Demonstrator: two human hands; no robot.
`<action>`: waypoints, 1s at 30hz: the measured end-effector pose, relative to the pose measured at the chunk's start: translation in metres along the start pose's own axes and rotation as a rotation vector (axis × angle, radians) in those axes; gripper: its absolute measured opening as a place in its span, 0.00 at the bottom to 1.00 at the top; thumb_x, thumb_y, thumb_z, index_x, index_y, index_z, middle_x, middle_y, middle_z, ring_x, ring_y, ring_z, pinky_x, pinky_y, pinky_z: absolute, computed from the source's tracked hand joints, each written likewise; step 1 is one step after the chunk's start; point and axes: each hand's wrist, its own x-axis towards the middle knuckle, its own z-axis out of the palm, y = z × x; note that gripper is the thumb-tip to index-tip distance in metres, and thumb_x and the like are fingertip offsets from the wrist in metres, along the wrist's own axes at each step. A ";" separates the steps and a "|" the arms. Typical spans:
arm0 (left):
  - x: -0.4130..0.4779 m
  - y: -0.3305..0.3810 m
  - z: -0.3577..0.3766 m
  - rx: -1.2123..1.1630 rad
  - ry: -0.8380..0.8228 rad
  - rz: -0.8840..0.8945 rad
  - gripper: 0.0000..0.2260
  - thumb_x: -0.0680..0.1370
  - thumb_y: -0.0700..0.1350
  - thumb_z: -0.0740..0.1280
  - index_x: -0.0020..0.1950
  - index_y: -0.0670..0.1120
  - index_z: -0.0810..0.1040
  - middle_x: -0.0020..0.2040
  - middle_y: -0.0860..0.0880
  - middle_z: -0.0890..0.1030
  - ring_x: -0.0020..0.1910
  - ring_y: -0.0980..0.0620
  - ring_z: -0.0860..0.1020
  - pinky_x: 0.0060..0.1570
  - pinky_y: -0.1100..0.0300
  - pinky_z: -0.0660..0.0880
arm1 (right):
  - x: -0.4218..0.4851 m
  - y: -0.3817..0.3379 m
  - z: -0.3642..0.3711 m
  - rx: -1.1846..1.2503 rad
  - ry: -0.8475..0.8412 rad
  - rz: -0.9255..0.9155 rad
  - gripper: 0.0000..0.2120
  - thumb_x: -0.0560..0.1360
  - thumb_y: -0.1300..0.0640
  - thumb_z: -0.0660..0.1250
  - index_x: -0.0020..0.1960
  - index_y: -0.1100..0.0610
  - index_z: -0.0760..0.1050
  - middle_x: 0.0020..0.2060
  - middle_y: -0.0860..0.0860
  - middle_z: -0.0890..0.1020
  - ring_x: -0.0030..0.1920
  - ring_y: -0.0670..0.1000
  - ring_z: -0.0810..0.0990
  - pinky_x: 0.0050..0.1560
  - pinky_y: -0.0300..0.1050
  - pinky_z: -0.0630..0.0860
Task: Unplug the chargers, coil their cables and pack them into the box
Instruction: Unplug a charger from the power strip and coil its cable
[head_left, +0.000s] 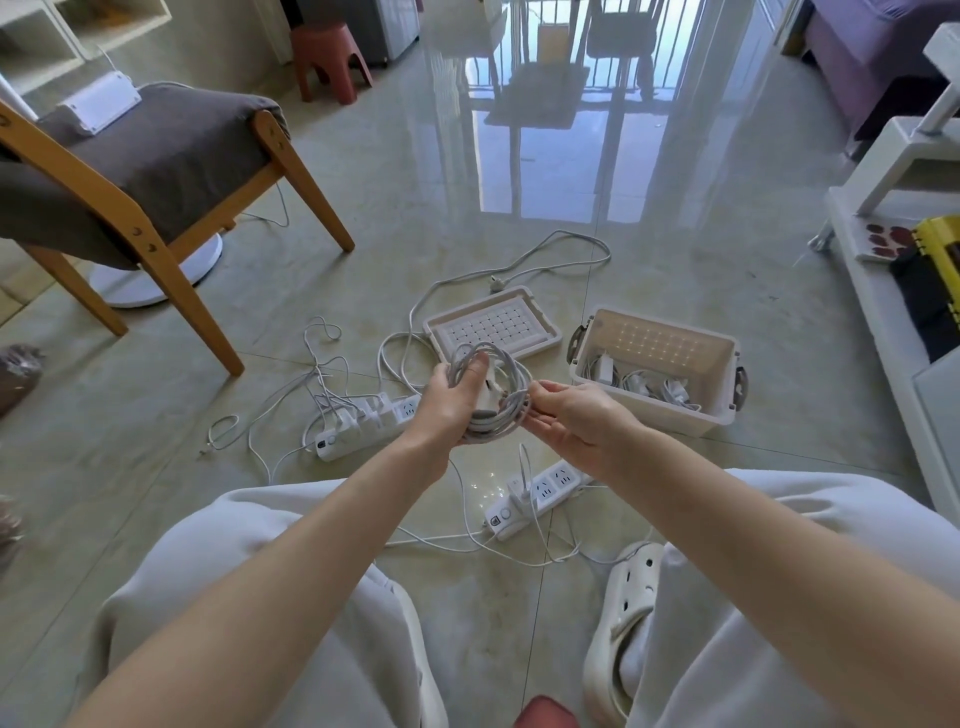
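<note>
my left hand (454, 400) grips a nearly finished coil of white cable (511, 371) above the floor. the fingers wrap round the loops and the thumb presses the charger brick (488, 397) against them, so the bundle cannot spring apart. my right hand (571, 421), palm up, pinches the loose tail at the coil's right edge, apparently to tuck it in. i judge the coiling of this charger close to done, with packing next.

the open box (649, 410) sits on the floor just right of the hands and holds several coiled chargers (605, 369) along its near side. its lid (493, 325) lies flat beside it, beyond the coil. more work waits: a far power strip (363, 421) at left carries several plugged chargers, their cables tangled loosely over the tiles. a near power strip (540, 493) between my knees has one charger plugged in. a long white lead (566, 239) loops behind the lid. a wooden chair (156, 171) with a grey cushion stands at left, well apart.

nothing blocks the short path from hands to box. the cable rising from the near strip beneath my hands could snag, in my judgement.
</note>
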 end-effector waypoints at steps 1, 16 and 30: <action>0.000 0.000 0.000 0.015 0.016 0.012 0.21 0.77 0.59 0.62 0.63 0.46 0.69 0.57 0.44 0.79 0.54 0.46 0.79 0.55 0.48 0.77 | 0.001 0.001 0.000 -0.008 0.015 -0.014 0.06 0.78 0.68 0.58 0.53 0.69 0.70 0.43 0.61 0.77 0.40 0.52 0.79 0.33 0.38 0.80; 0.003 0.007 -0.003 -0.183 -0.061 -0.155 0.22 0.78 0.58 0.62 0.63 0.43 0.73 0.45 0.44 0.80 0.37 0.50 0.80 0.29 0.62 0.76 | -0.006 -0.003 0.005 -0.020 -0.215 -0.006 0.11 0.80 0.65 0.54 0.49 0.63 0.74 0.41 0.53 0.79 0.41 0.46 0.77 0.40 0.32 0.77; 0.009 -0.004 -0.006 -0.030 0.051 -0.130 0.23 0.78 0.60 0.60 0.65 0.44 0.70 0.55 0.41 0.80 0.41 0.48 0.81 0.28 0.61 0.75 | -0.004 0.005 0.011 0.014 -0.014 -0.008 0.06 0.78 0.71 0.57 0.47 0.69 0.72 0.43 0.60 0.77 0.45 0.51 0.77 0.57 0.45 0.74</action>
